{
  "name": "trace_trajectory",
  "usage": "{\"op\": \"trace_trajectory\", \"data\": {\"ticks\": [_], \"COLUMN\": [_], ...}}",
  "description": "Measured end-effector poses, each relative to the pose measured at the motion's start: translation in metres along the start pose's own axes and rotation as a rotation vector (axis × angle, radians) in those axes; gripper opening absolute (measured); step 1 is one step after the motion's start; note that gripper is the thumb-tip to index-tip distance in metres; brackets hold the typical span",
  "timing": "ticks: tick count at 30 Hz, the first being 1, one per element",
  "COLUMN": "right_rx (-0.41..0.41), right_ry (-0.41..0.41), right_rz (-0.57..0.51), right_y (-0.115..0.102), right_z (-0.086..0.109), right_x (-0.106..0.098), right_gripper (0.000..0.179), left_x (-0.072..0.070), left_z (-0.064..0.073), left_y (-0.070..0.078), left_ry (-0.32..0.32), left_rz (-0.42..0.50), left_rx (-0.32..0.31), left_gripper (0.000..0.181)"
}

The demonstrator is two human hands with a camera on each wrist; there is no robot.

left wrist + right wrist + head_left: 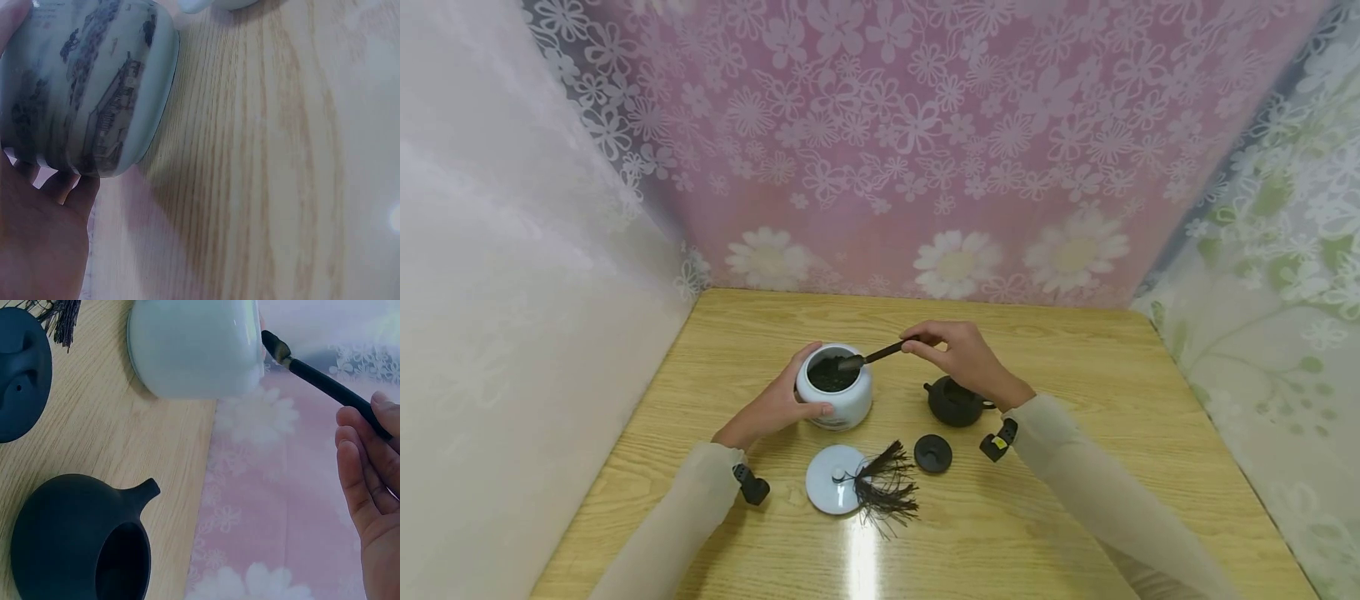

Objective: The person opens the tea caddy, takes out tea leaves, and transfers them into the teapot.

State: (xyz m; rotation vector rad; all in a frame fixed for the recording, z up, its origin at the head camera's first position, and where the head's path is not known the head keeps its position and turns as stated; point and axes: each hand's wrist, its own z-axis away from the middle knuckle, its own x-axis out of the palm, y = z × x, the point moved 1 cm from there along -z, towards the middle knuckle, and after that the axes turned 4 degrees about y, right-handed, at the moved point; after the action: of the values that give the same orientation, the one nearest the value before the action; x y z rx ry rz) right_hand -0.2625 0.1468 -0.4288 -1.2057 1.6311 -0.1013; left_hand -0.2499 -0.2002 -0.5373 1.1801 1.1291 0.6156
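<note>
A white porcelain jar (842, 407) with a dark landscape print, plain in the left wrist view, holds dark loose tea leaves (829, 377). My left hand (781, 407) grips the jar round its side, thumb at the front. Between thumb and fingers my right hand (958, 354) pinches the dark handle of a tea scoop (880, 353), whose tip is at the jar's mouth. In the right wrist view the scoop's head (275, 345) is beside the jar's rim. Below the right hand stands a black teapot (953, 408), uncovered, its spout toward the jar.
The jar's white lid (824, 482), with a dark tassel (887, 492) tied to its knob, lies in front of the jar. Right of it is the black teapot lid (932, 453). All stand on a wooden table (760, 325) with flowered cloth (865, 167) behind.
</note>
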Motion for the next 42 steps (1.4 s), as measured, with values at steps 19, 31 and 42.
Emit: {"op": "trace_trajectory", "data": {"ticks": [19, 31, 42], "right_rx": [-0.05, -0.229, -0.209], "right_ry": [-0.164, -0.286, -0.427], "right_rz": [0.083, 0.319, 0.227], "right_y": [-0.015, -0.043, -0.05], "right_z": [-0.02, -0.041, -0.047], "right_x": [0.024, 0.017, 0.031], "right_gripper": [0.022, 0.02, 0.02], "left_x": [0.0, -0.001, -0.001], "left_z": [-0.001, 0.0, 0.0], "left_y": [-0.004, -0.004, -0.002], "left_ry": [-0.004, 0.001, -0.01], "left_rz": [0.015, 0.016, 0.021], "left_rx": [0.014, -0.006, -0.018], "left_gripper": [0.115, 0.115, 0.115]}}
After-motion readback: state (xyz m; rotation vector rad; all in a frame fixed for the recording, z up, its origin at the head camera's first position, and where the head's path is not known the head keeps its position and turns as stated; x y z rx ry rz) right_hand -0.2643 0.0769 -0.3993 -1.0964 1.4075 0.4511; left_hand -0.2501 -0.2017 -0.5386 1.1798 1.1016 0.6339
